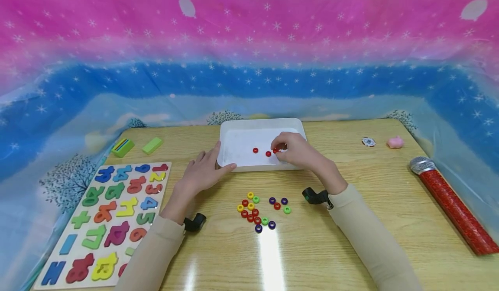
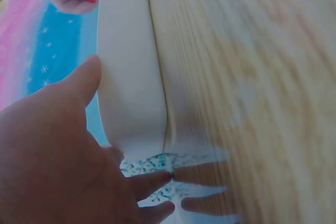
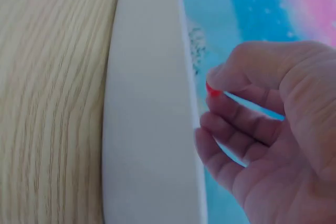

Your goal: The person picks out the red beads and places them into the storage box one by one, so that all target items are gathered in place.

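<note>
At the far middle of the wooden tabletop, we see small, red, ring-shaped beads lying in a white, rectangular tray. Over its right half, we find the right hand pinching one red bead between thumb and forefinger. We see the left hand with fingers spread wide at the tray's near left corner. Nearer us lie loose yellow, green, red and dark-blue rings; a pale number board lies left, a glittery red, silver-headed microphone right.
</note>
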